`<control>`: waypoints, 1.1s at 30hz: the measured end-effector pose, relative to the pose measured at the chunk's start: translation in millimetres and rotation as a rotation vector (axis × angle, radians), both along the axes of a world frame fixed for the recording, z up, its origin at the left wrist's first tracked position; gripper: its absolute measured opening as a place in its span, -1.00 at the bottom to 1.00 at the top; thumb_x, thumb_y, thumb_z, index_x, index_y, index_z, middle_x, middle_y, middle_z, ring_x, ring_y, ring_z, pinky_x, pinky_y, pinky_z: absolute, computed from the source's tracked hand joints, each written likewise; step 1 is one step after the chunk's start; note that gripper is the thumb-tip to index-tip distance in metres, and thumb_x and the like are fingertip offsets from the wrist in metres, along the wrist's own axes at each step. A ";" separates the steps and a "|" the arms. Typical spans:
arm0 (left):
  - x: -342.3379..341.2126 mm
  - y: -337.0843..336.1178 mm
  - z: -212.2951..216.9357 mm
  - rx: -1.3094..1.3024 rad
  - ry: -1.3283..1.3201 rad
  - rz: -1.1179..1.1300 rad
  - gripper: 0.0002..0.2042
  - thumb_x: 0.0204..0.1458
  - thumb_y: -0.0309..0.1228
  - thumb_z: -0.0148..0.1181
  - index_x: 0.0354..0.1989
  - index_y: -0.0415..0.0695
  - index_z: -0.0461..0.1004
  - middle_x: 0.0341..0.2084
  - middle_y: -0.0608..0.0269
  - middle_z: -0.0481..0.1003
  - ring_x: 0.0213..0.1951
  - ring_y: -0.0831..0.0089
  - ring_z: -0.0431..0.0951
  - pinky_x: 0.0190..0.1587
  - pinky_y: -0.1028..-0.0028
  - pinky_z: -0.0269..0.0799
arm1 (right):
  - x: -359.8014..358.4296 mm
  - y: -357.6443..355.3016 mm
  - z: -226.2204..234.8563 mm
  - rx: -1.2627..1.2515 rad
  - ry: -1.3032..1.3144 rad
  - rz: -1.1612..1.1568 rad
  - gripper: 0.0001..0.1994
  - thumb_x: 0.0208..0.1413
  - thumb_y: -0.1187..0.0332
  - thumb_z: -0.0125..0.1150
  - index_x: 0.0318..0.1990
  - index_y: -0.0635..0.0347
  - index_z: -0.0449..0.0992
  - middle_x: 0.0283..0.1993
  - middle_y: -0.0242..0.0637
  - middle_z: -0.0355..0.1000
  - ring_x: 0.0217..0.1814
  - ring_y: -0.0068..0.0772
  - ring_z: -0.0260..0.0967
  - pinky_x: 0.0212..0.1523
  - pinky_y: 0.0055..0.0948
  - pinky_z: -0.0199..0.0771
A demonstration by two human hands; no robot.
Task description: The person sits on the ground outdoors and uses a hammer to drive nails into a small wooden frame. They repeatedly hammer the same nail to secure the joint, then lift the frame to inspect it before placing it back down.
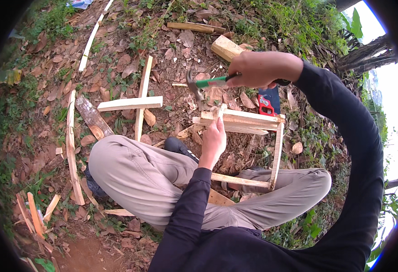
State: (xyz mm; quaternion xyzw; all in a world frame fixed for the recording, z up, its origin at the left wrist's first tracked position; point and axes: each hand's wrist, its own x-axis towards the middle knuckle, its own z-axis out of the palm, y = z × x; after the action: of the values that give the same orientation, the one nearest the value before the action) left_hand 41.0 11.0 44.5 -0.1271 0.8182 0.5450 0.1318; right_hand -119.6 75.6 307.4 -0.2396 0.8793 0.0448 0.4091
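My right hand (267,68) is raised, wrapped round the handle of a claw hammer (208,83) with a green section near its metal head. The head hangs over the left end of a wooden frame (249,118) made of pale slats. At that same end, my left hand (213,143) pinches a short piece of wood (220,110) that sticks up. Whether a nail is between the fingers is too small to tell. The frame's right side slat (277,154) comes down to a lower slat (240,180) lying across my crossed legs.
Just beyond the frame lies a saw (267,105) with a red handle. Two crossed wood strips (130,104) lie left of it, and a long strip (73,149) farther left. A thick wood block (226,48) lies beyond my right hand. Dry leaves and grass cover the ground.
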 end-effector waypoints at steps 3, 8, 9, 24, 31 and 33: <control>-1.8 0.9 -1.1 0.026 0.010 0.016 -0.44 0.43 -0.05 -0.26 -0.09 -0.35 0.52 -0.27 -0.41 0.57 -0.14 -0.34 0.57 -0.02 -0.15 0.46 | -6.6 9.4 -8.5 -0.258 0.180 -0.083 -0.64 0.40 0.18 0.06 -0.11 0.40 0.56 -0.62 -0.26 0.41 -0.74 -0.38 0.39 -0.78 -0.42 0.44; -1.1 1.9 -2.7 -0.001 0.052 0.018 -0.47 0.42 -0.08 -0.24 -0.08 -0.35 0.53 -0.27 -0.41 0.57 -0.15 -0.33 0.58 -0.03 -0.15 0.46 | -6.7 14.6 5.0 0.377 -0.036 0.088 -0.67 0.36 0.19 0.13 -0.15 0.34 0.59 -0.59 -0.27 0.42 -0.71 -0.40 0.42 -0.73 -0.42 0.44; -1.3 0.6 -3.3 -0.008 0.042 0.022 -0.47 0.42 -0.08 -0.24 -0.08 -0.34 0.53 -0.27 -0.41 0.57 -0.15 -0.33 0.58 -0.04 -0.15 0.47 | -6.2 14.6 7.1 0.468 -0.073 0.122 -0.68 0.35 0.19 0.14 -0.16 0.33 0.60 -0.58 -0.28 0.43 -0.70 -0.40 0.43 -0.72 -0.42 0.44; -5.4 2.5 -6.4 -0.017 0.019 -0.005 -0.45 0.43 -0.05 -0.27 -0.10 -0.33 0.52 -0.32 -0.40 0.57 -0.18 -0.34 0.58 -0.06 -0.17 0.46 | -8.9 34.6 0.4 0.112 0.113 0.029 -0.68 0.36 0.19 0.14 -0.24 0.32 0.62 -0.56 -0.12 0.45 -0.56 -0.15 0.45 -0.48 -0.18 0.47; -0.7 3.5 -13.4 -0.026 0.070 0.007 -0.46 0.43 -0.06 -0.26 -0.11 -0.34 0.52 -0.35 -0.40 0.57 -0.19 -0.36 0.58 -0.08 -0.17 0.47 | -3.7 18.3 8.1 0.256 -0.001 0.037 -0.66 0.34 0.16 0.16 -0.14 0.34 0.61 -0.43 -0.07 0.50 -0.52 -0.18 0.52 -0.64 -0.31 0.49; -3.2 4.3 -4.9 -0.024 0.052 0.012 -0.46 0.43 -0.07 -0.25 -0.10 -0.34 0.52 -0.35 -0.39 0.58 -0.19 -0.35 0.58 -0.08 -0.17 0.47 | -5.3 17.8 10.5 0.350 -0.016 0.069 -0.67 0.34 0.18 0.15 -0.15 0.33 0.61 -0.48 -0.13 0.47 -0.59 -0.26 0.48 -0.69 -0.35 0.46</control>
State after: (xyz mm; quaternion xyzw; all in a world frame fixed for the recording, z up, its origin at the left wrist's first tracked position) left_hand 37.8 15.3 39.6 -0.1192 0.8272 0.5389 0.1057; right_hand -124.9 93.4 317.9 -0.1952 0.8460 0.2095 0.4498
